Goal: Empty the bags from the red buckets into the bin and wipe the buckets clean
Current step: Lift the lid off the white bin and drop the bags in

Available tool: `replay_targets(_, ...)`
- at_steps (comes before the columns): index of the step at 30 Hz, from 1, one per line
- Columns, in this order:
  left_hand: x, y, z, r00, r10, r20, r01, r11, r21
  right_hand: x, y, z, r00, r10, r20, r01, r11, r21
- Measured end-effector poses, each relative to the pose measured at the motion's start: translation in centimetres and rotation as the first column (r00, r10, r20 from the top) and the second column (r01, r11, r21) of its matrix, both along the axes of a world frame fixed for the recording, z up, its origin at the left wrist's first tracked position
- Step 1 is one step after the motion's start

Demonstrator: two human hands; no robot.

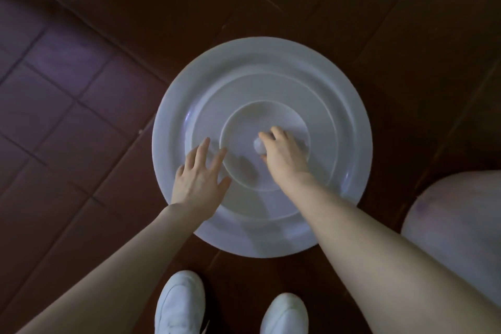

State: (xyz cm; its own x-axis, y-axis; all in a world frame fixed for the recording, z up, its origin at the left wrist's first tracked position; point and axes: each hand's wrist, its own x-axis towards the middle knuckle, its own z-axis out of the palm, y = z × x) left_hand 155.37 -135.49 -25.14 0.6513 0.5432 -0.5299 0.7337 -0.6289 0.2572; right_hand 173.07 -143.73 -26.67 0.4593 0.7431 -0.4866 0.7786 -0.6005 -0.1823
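A large round white bin lid [271,76] with raised concentric rings fills the middle of the view and hides the bin under it. My right hand [284,154] is closed around the small knob [257,145] at the lid's centre. My left hand [199,179] hovers flat over the lid's left side, fingers spread, holding nothing. No red bucket or bag is in view.
The floor is dark red-brown tile [67,116] all around. A second pale rounded object [458,225] sits at the right edge. My two white shoes [179,304] stand just below the lid.
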Motion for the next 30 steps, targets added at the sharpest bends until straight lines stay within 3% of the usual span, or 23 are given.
replay_targets(5,-1.5,-0.6,2.1,1.0,-0.028,0.011,0.027,1.0,0.005,-0.5,-0.3,0.7,0.998,0.064,0.029,-0.063,0.998,-0.019)
replay_targets(9,-3.1,0.0,7.8,0.999,0.013,0.043,-0.015,0.999,0.039,-2.2,-1.3,6.2,0.999,0.037,0.004,-0.037,0.999,0.004)
replay_targets(13,-4.8,0.7,16.6,0.997,0.019,0.08,-0.03,0.99,0.139,-4.4,-1.1,15.2,0.998,0.028,-0.056,-0.025,0.999,0.047)
replay_targets(20,-6.3,2.6,34.5,0.979,0.086,0.186,-0.113,0.984,0.14,-6.7,0.0,34.3,0.994,-0.002,-0.113,0.015,0.994,0.111)
replay_targets(30,-4.6,5.4,54.8,0.884,-0.165,0.438,0.036,0.957,0.288,-6.2,-1.8,56.0,0.987,-0.159,-0.009,0.149,0.901,0.407)
